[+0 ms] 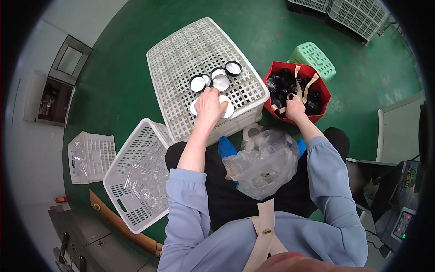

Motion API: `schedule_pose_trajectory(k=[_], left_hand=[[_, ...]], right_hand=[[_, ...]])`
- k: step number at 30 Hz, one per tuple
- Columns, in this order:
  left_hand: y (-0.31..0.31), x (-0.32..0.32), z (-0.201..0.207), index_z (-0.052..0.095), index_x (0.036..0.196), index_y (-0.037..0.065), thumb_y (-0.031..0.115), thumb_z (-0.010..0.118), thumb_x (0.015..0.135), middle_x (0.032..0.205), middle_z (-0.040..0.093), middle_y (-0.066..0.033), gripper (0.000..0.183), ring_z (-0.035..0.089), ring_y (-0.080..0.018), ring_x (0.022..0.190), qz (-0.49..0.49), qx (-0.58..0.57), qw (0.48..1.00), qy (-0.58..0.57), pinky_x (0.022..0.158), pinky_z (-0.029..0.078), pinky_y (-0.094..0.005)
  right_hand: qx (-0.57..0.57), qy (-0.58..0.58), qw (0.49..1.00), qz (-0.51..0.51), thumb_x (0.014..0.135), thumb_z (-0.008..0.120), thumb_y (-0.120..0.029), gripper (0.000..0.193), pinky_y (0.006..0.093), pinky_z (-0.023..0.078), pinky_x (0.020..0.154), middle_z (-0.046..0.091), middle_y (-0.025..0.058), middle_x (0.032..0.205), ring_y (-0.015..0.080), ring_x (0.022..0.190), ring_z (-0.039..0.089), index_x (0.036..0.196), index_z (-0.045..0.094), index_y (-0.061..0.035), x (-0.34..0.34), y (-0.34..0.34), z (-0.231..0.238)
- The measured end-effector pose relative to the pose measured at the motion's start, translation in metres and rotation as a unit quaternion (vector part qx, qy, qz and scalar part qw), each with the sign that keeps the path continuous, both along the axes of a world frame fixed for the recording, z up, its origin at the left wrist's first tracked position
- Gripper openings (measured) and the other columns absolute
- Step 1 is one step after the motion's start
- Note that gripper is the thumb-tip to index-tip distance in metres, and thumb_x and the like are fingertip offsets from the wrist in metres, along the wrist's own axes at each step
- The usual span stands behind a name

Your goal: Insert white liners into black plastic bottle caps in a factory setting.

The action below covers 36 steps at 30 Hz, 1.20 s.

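Observation:
My left hand [210, 108] is over an upturned white plastic crate [181, 59], fingers bent down and thumb against a white round disc [228, 110]. Another white disc [194, 107] shows partly on the hand's other side. What its fingertips pinch is hidden. Just beyond them lies a group of black-rimmed round lids with white insides, among them one lid [221, 83] close to the fingertips and another [233, 68] farther off. My right hand [296, 110] reaches into a red bag [324, 97] of black lids [284, 78], closed beside its beige strap [297, 75]; its fingertips are mostly hidden.
A clear plastic bag [267, 165] with pale contents lies between my legs. At left, a white basket [120, 181] holds clear plastic containers [147, 179], with another white basket [102, 152] beyond. A green stool [312, 59] stands behind the red bag; grey crates [358, 16] are far right.

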<state>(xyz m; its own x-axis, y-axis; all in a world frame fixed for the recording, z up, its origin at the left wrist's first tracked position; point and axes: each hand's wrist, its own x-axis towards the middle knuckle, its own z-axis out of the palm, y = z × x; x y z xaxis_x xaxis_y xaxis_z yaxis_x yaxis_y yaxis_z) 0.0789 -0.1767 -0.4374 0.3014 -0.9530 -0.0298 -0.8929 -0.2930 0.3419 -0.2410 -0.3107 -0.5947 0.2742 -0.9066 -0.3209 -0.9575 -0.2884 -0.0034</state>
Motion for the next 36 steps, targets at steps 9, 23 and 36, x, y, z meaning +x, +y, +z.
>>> schedule_pose_trajectory(k=[9,23,36], left_hand=[[-0.006,0.025,0.005,0.076,0.091,0.003,0.031,0.071,0.088,0.076,0.072,-0.0183,0.029,0.071,-0.0363,0.072,0.078,-0.147,0.973,0.157,0.070,0.055,-0.0435],[0.002,0.019,0.010,0.079,0.101,0.007,0.031,0.059,0.097,0.086,0.074,-0.0185,0.031,0.070,-0.0396,0.083,0.109,-0.113,0.985,0.078,0.080,0.055,-0.0472],[-0.006,0.020,0.020,0.074,0.104,-0.003,0.024,0.065,0.099,0.080,0.070,-0.0036,0.029,0.060,-0.0079,0.058,0.132,-0.207,0.846,0.473,0.055,0.045,-0.0265]], right_hand=[[-0.093,0.006,0.996,-0.006,0.091,0.059,-0.015,0.027,0.0449,0.051,0.099,0.061,0.0200,0.121,0.0381,0.115,0.063,0.116,0.061,-0.0054,-0.004,0.003,-0.001],[-0.054,0.060,0.992,0.093,0.094,0.055,-0.019,0.029,0.0425,0.049,0.100,0.061,0.0147,0.118,0.0327,0.119,0.061,0.119,0.068,-0.0110,-0.012,0.011,0.008],[-0.027,0.101,0.990,0.096,0.100,0.049,-0.021,0.028,0.0407,0.056,0.083,0.066,0.0114,0.118,0.0278,0.112,0.066,0.120,0.066,-0.0114,-0.003,0.015,-0.004]])
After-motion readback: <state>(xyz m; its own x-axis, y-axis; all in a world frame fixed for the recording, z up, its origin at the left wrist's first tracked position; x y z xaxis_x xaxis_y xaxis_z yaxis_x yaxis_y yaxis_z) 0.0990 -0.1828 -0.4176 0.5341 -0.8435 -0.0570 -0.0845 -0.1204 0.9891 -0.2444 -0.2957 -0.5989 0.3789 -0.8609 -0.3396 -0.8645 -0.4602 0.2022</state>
